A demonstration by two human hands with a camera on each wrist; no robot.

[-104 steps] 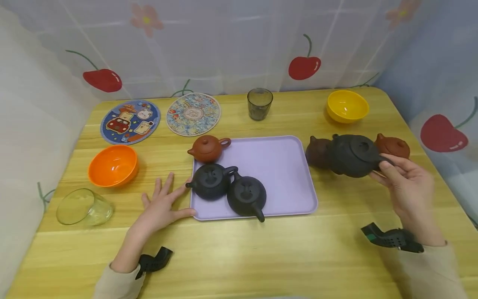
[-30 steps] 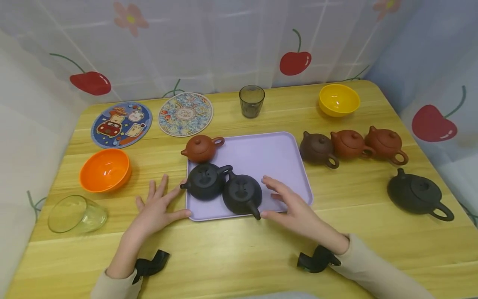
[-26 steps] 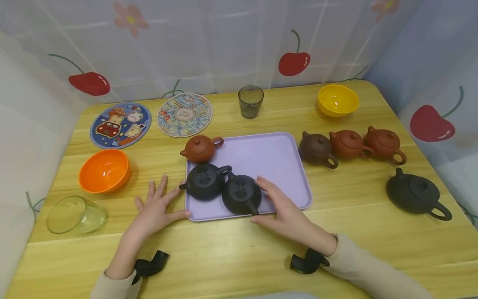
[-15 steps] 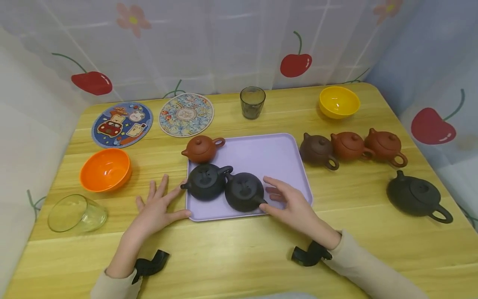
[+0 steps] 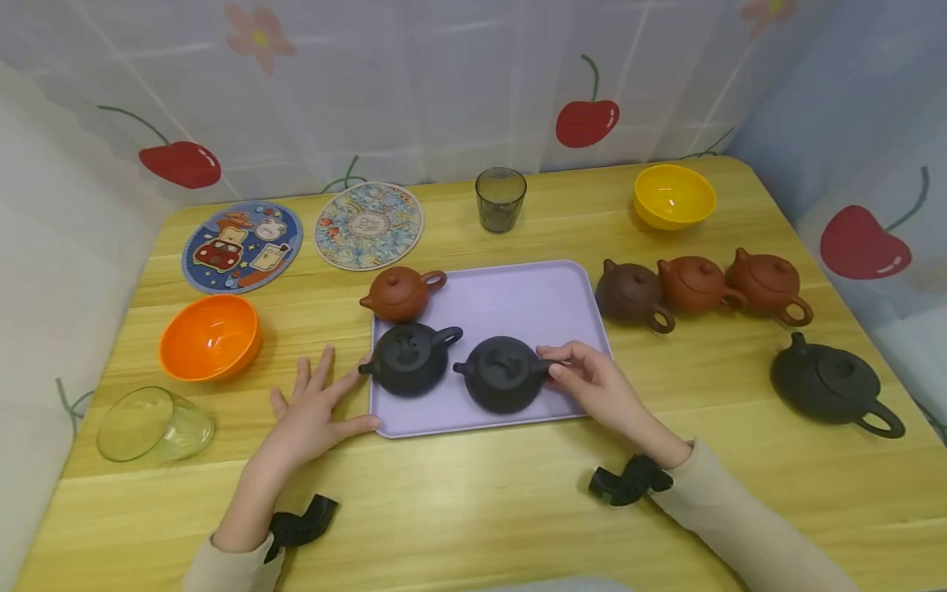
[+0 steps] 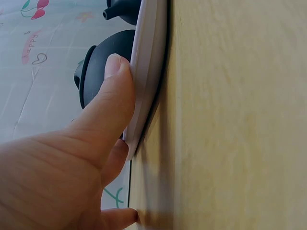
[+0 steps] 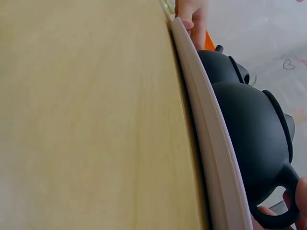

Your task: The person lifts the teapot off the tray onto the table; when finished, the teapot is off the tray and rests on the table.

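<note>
My right hand point(image 5: 602, 389) pinches the handle of a black teapot point(image 5: 503, 375), which sits on a lilac tray point(image 5: 518, 300) with its spout pointing left. Beside it on the tray's left part stands another black teapot point(image 5: 407, 362), a small gap between the two. A reddish-brown teapot point(image 5: 399, 294) is at the tray's back left corner, its spout over the rim. My left hand point(image 5: 305, 421) lies with fingers spread at the tray's left edge. In the left wrist view, the thumb point(image 6: 112, 91) rests against the tray's rim.
Right of the tray are a dark brown teapot point(image 5: 630, 293), two reddish-brown teapots point(image 5: 691, 285) and a black teapot point(image 5: 824, 383). An orange bowl point(image 5: 210, 337) and a tipped glass point(image 5: 155, 423) lie left. Two round mats point(image 5: 242, 247), a grey glass point(image 5: 501, 200) and a yellow bowl point(image 5: 673, 197) are behind.
My right hand set the far-right black teapot down, came to the tray and took the second black teapot's handle. That teapot has turned and shifted right, away from its neighbour. The left hand stayed put.
</note>
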